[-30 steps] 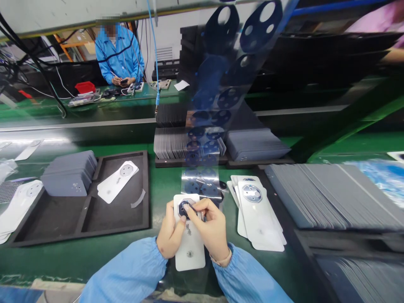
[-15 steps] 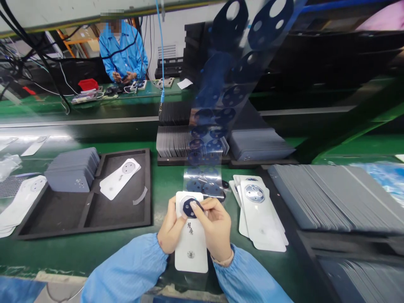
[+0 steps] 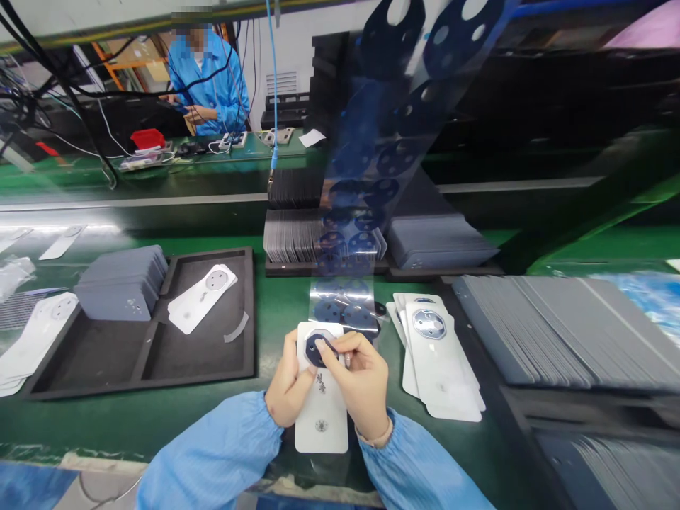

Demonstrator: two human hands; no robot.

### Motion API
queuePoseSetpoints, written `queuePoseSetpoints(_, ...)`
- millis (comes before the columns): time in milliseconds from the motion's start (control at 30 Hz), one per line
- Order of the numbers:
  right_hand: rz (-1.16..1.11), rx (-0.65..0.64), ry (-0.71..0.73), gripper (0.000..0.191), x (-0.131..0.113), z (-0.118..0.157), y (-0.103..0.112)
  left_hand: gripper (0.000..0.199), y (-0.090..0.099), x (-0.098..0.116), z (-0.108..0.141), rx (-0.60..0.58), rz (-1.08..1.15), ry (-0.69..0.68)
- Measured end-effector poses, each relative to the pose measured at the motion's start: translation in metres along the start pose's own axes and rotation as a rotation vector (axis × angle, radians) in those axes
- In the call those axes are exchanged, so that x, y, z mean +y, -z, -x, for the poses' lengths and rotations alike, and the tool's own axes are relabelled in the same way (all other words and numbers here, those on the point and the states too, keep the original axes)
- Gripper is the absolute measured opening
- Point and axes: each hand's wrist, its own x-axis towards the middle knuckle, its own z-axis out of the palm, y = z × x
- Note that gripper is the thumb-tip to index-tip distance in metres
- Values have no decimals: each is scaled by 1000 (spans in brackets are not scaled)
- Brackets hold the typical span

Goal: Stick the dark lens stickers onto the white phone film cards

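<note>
A white phone back cover (image 3: 322,407) lies upright before me, with dark lettering and a small round emblem on its face. My left hand (image 3: 288,382) grips its left edge, the thumb on the front beside the camera area. Over that area sits a dark blue film sticker (image 3: 314,350) with round holes. My right hand (image 3: 365,382) is closed at the sticker's right side, thumb and fingers on it. These fingers hide part of the sticker, so I cannot tell how much of it touches the cover.
A clear strip of dark stickers (image 3: 345,290) hangs down behind my hands. Stacked white covers (image 3: 443,372) lie to the right, beside rows of grey panels (image 3: 557,329). A black divided tray (image 3: 199,361) stands left, holding grey panels and white covers. A co-worker (image 3: 207,78) stands across the bench.
The sticker has shifted slightly left over the camera area, and my right thumb has moved left with it. My left hand keeps its grip. The co-worker's hands have moved left and up.
</note>
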Motion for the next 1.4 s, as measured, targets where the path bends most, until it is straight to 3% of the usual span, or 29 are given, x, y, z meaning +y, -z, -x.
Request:
queuePoseSetpoints(267, 20, 3, -16, 29, 1, 0, 0, 46, 0, 1, -1, -10, 13, -47)
queuePoseSetpoints(767, 138, -36, -6, 21, 1, 0, 2, 42, 0, 0, -1, 9, -62, 11)
queuePoseSetpoints(867, 266, -35, 143, 17, -3, 1, 2, 37, -2, 0, 0, 70, -146, 36)
queuePoseSetpoints(1000, 515, 18, 561, 13, -8, 5, 1, 35, -3, -1, 3, 131, -235, -3)
queuePoseSetpoints(1067, 664, 81, 615, 12, -8, 5, 1, 34, -3, -3, 4, 178, -245, -35)
queuePoseSetpoints(1167, 805, 194, 540, 39, -6, 1, 3, 31, -3, -5, 4, 249, -235, -46)
queuePoseSetpoints(1233, 734, 184, 480, 57, -5, -2, 4, 31, -3, -6, 5, 250, -238, -53)
queuePoseSetpoints(1300, 552, 52, 334, 59, -6, -4, 6, 33, -4, -6, 6, 215, -257, -65)
queuePoseSetpoints(1400, 251, -193, 0, 33, -8, -4, 6, 37, -4, -6, 7, 166, -273, -28)
